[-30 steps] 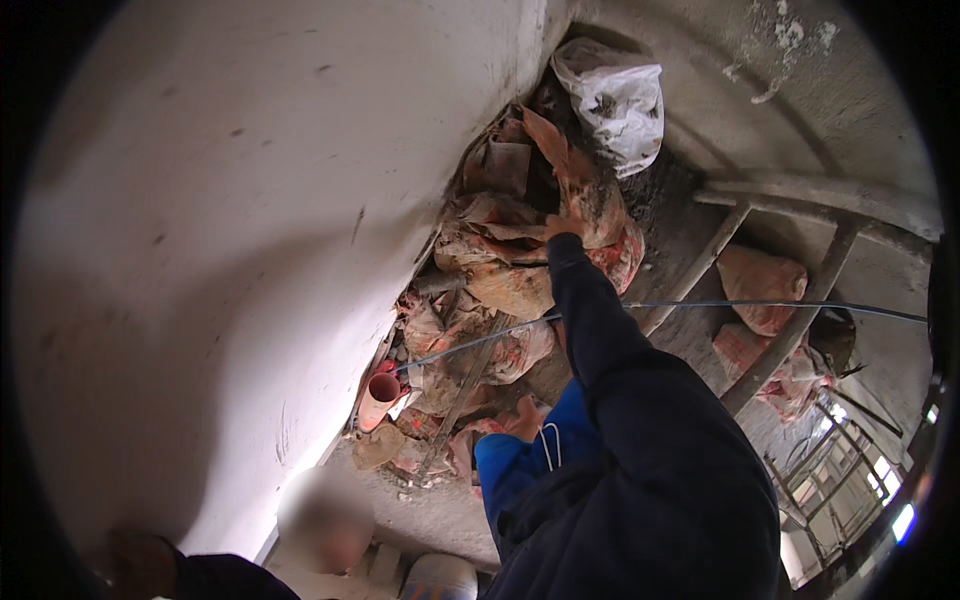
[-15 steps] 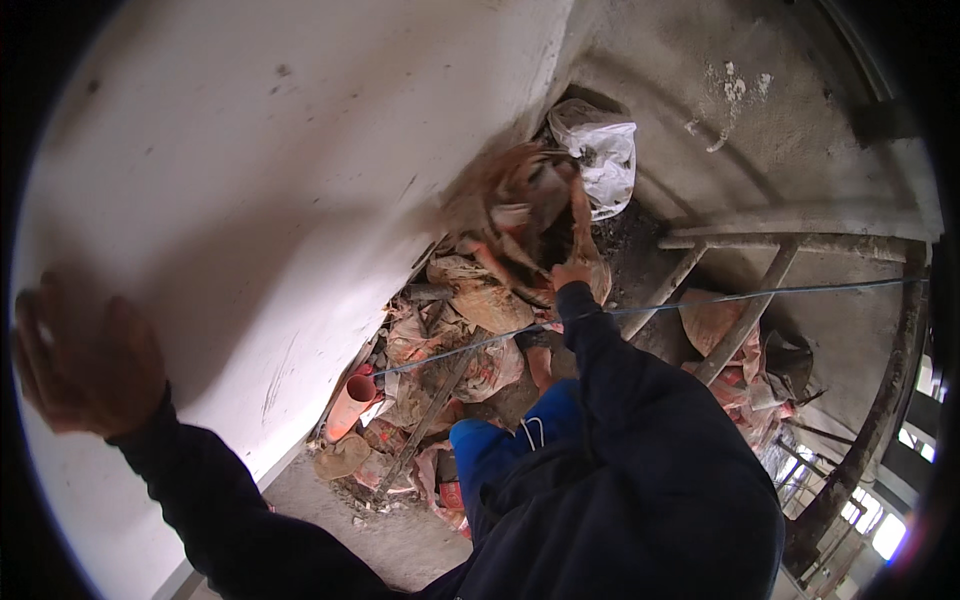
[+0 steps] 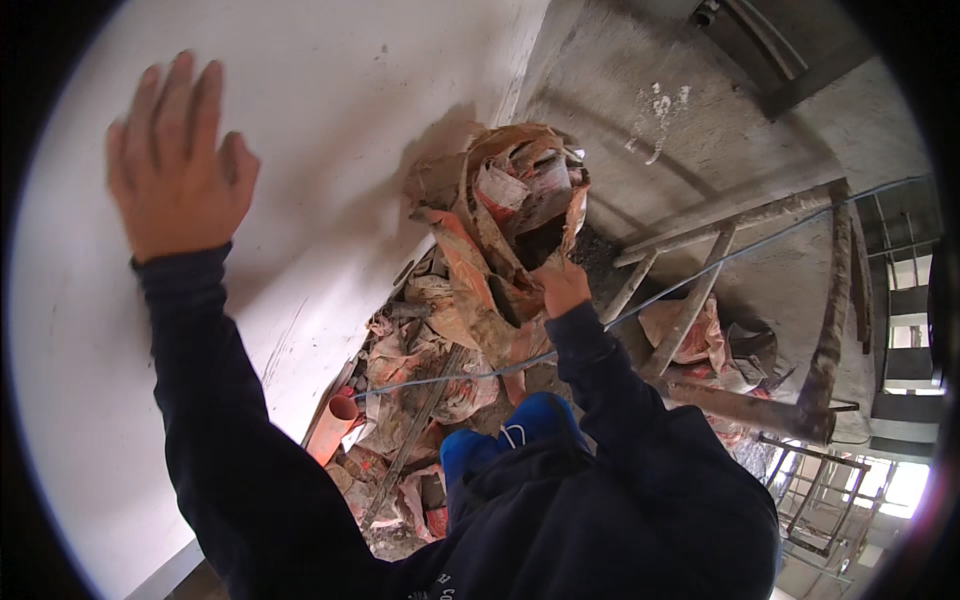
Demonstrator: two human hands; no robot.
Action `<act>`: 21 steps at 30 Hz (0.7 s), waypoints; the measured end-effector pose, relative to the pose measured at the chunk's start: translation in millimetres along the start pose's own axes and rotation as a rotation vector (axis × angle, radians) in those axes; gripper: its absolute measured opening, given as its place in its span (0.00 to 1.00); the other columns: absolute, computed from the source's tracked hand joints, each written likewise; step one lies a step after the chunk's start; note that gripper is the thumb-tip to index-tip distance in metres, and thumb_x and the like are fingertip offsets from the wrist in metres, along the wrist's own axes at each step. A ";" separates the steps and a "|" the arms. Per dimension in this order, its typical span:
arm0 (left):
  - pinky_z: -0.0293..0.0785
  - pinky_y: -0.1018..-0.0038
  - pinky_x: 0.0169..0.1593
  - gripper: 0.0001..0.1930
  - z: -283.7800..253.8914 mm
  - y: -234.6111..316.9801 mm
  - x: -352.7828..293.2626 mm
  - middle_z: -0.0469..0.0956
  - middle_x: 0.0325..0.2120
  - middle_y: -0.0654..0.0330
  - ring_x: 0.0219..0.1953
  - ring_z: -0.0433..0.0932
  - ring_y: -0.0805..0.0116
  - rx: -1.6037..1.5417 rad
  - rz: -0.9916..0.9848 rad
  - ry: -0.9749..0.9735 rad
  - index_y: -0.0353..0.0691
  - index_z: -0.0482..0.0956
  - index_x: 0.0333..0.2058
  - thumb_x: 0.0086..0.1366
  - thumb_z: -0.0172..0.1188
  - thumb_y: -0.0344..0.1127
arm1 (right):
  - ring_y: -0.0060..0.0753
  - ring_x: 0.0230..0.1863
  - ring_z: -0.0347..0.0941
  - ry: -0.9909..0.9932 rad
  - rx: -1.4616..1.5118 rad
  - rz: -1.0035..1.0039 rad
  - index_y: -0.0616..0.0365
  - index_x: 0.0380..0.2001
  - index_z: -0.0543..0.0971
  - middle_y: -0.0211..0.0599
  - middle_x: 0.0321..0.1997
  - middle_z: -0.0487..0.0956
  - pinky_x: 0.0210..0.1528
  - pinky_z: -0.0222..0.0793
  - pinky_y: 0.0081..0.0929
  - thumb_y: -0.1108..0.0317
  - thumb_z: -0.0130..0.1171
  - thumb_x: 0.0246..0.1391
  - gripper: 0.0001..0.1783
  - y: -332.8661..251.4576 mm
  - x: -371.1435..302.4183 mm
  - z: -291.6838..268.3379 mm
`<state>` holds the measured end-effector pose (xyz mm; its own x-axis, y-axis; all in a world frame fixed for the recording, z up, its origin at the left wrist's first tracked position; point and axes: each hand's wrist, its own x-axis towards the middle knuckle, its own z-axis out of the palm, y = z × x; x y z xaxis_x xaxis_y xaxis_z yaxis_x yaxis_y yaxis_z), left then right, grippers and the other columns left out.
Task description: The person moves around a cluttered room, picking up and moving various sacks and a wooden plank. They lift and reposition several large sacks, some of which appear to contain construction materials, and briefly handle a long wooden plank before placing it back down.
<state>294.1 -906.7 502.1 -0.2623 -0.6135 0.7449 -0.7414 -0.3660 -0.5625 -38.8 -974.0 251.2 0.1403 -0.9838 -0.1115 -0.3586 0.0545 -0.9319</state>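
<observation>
A dirty orange-and-tan woven sack hangs before me with its mouth gaping upward. Crumpled pieces of similar sacking show inside it. My right hand is closed on the near right edge of the sack's mouth, and the fingertips are partly hidden by the cloth. On the left, my left hand is open against the white wall, palm toward it and fingers spread. That hand holds nothing.
Torn, dusty sacks heap around my feet, with an orange pipe at the left. A blue-grey cable crosses in front of me. To the right leans a rusty metal frame, with more sacks behind its bars.
My left hand has moved up and rightward along the wall. The sack, still gripped by my right hand, has shifted and opened wider, now covering the white bag seen behind it earlier.
</observation>
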 end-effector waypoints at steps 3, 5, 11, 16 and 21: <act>0.50 0.68 0.53 0.23 -8.3 2.3 3.7 0.61 0.47 0.70 0.52 0.56 0.72 -0.028 -0.024 0.012 0.52 0.66 0.45 0.44 0.48 0.40 | 0.29 0.28 0.71 -0.181 0.520 0.097 0.68 0.31 0.69 0.37 0.28 0.73 0.30 0.69 0.22 0.76 0.46 0.40 0.11 -62.8 -51.4 -23.6; 0.46 0.68 0.55 0.24 -10.5 1.0 2.0 0.59 0.49 0.71 0.53 0.54 0.73 -0.043 -0.018 -0.050 0.54 0.64 0.46 0.46 0.47 0.41 | 0.30 0.29 0.72 -0.147 0.748 0.140 0.68 0.33 0.68 0.38 0.28 0.73 0.29 0.70 0.23 0.77 0.44 0.40 0.12 -95.1 -84.1 -28.1; 0.46 0.70 0.55 0.23 -19.4 -6.5 -5.1 0.60 0.48 0.72 0.52 0.55 0.74 -0.020 -0.019 -0.055 0.54 0.65 0.46 0.46 0.46 0.41 | 0.32 0.29 0.71 -0.134 0.809 0.273 0.68 0.39 0.66 0.42 0.34 0.71 0.27 0.70 0.25 0.79 0.43 0.39 0.18 -135.0 -156.4 -41.4; 0.48 0.69 0.54 0.23 -39.2 -1.3 0.3 0.61 0.48 0.69 0.52 0.56 0.72 -0.032 0.002 0.005 0.53 0.65 0.46 0.47 0.47 0.41 | 0.26 0.33 0.68 -0.123 0.799 0.112 0.68 0.40 0.66 0.37 0.34 0.72 0.35 0.65 0.21 0.78 0.44 0.38 0.19 -144.3 -197.6 -43.8; 0.45 0.57 0.55 0.25 -47.7 3.4 -3.9 0.60 0.46 0.49 0.54 0.51 0.55 -0.297 0.013 0.065 0.34 0.67 0.39 0.38 0.50 0.36 | 0.32 0.33 0.70 -0.102 0.734 0.180 0.71 0.39 0.65 0.44 0.35 0.71 0.37 0.67 0.26 0.79 0.43 0.36 0.20 -138.0 -232.3 -61.5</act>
<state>263.2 -872.1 514.5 -0.3049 -0.5671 0.7652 -0.8832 -0.1322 -0.4499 -78.7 -763.4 426.9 0.2351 -0.9302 -0.2817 0.3168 0.3474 -0.8826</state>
